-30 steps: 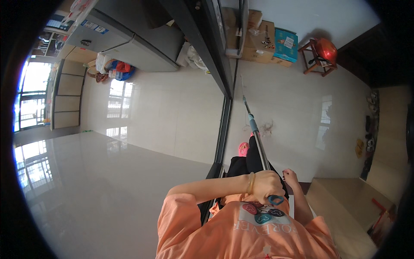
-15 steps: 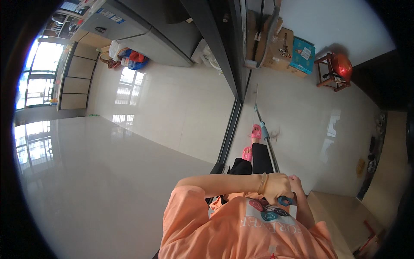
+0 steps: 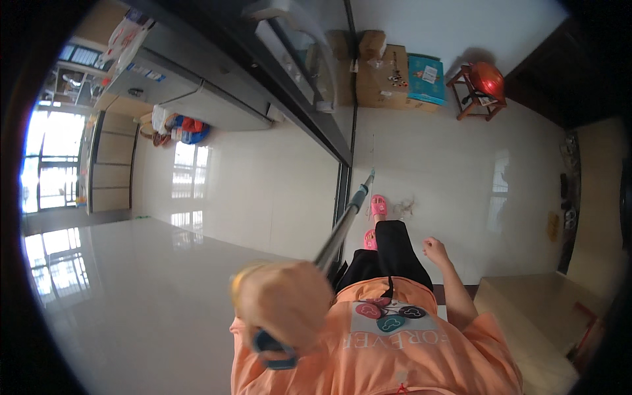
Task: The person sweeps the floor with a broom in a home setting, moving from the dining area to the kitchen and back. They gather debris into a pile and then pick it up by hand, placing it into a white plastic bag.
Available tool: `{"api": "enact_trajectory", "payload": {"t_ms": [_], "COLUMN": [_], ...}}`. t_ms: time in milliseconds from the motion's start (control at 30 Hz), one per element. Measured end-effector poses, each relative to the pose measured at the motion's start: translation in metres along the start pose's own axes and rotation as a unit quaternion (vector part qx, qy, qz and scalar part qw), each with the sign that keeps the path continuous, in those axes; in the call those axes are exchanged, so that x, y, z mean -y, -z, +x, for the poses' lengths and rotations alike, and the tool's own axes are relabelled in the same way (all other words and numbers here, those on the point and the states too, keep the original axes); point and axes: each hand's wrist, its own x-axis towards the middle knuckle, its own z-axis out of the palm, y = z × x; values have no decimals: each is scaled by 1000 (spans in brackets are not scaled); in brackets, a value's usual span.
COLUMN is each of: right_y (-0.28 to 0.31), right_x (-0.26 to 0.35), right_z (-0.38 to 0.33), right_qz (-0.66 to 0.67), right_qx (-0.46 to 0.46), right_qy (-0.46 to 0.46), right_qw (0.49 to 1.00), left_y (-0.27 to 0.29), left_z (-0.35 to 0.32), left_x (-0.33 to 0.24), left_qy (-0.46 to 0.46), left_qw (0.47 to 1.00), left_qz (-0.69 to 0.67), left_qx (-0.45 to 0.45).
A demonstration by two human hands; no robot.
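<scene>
A long-handled floor tool (image 3: 340, 228) slants from close to the camera down to the tiles, its grey metal pole fitted with blue-grey collars. Its thin far end rests on the floor and is too faint to name. My left hand (image 3: 286, 306), raised and blurred, is closed round the pole near the blue-grey loop at its top. Away from the pole, my right hand (image 3: 434, 251) hangs over the floor with its fingers curled and nothing seen in them. Beside my pink slipper (image 3: 378, 205) lies a small patch of hair-like debris (image 3: 403, 207).
A dark-framed sliding door (image 3: 289, 108) and its floor track stand left of the pole. Cardboard boxes (image 3: 382, 76), a teal box (image 3: 426, 78) and a wooden stool (image 3: 477, 99) with a red object line the far wall. A glossy white countertop (image 3: 151, 296) fills the lower left.
My right hand has let go of the pole and moved apart from it. My left hand has swung left and up with the pole's top, tilting the pole the other way.
</scene>
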Motion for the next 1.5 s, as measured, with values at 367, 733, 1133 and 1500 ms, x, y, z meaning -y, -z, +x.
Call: {"api": "enact_trajectory", "payload": {"t_ms": [367, 733, 1133, 1500], "right_y": [-14, 61, 149, 85], "right_x": [-59, -197, -288, -174], "right_z": [-73, -79, -26, -60], "right_qz": [-16, -90, -279, -312], "right_qx": [-61, 33, 90, 168], "right_qy": [27, -47, 27, 90], "right_qw": [998, 994, 956, 931], "left_y": [-24, -117, -296, -454], "left_z": [12, -9, -108, -192], "left_x": [22, 68, 43, 53], "left_qy": [68, 11, -35, -51], "left_qw": [997, 929, 783, 681], "left_qz": [-46, 8, 174, 183], "left_qx": [1, -370, -596, -707]}}
